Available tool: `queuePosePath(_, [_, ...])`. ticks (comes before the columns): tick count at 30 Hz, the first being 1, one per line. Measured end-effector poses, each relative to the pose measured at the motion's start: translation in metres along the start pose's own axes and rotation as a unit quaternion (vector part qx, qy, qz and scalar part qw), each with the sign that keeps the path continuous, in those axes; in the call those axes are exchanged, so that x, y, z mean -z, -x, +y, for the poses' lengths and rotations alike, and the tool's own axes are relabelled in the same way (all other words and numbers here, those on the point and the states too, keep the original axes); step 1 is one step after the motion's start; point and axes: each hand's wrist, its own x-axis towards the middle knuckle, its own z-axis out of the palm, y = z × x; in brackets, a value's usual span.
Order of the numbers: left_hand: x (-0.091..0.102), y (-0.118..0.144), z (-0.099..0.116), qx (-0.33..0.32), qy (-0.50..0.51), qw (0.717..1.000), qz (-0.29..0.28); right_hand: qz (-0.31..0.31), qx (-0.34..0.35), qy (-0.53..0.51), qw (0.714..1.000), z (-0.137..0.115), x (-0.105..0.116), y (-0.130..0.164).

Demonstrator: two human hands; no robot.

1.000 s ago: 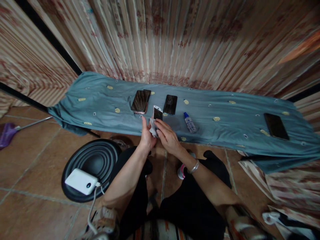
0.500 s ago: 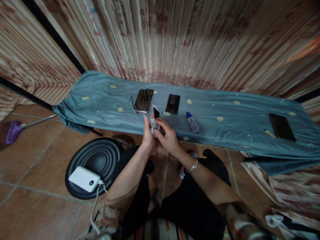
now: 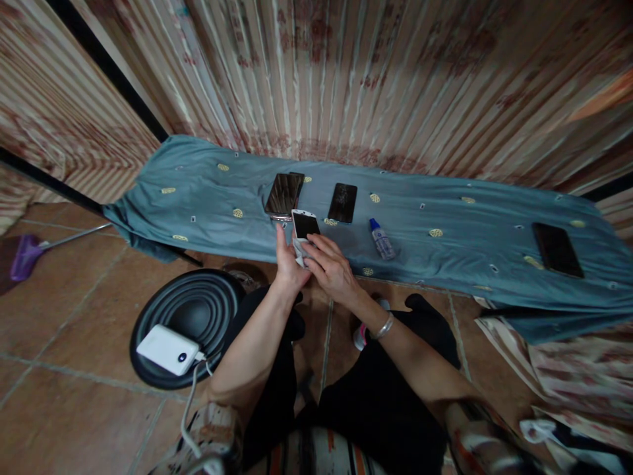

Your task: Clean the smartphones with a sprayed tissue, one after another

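A white-framed smartphone with a dark screen lies tilted in my left hand, whose thumb points up along its left side. My right hand presses a pale crumpled cloth over the phone's lower part; its fingertips reach onto the screen. Just beyond my hands, stacked dark phones rest on the teal cloth-covered bench. A black phone with a cracked-looking screen lies to their right. Closer to me on the right is a small clear bottle with a blue cap.
Another black phone lies at the bench's right end. On the tiled floor at left, a white power bank with a cable sits on a round black ridged stool. A purple broom lies further left. A striped curtain hangs behind.
The phone has turned so its screen faces up toward me and more of it shows. My right hand's fingers have flattened across its lower part with the cloth.
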Motion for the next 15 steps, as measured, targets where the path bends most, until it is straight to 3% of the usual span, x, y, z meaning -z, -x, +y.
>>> queuePosePath(10, [-0.002, 0.005, 0.005, -0.004, 0.008, 1.000, -0.002, 0.017, 0.014, 0.089, 0.996, -0.012, 0.013, 0.005])
queuePosePath(15, [-0.001, 0.005, 0.006, -0.003, 0.009, 1.000, 0.000, 0.005, 0.044, 0.075, 0.996, -0.015, 0.015, 0.006])
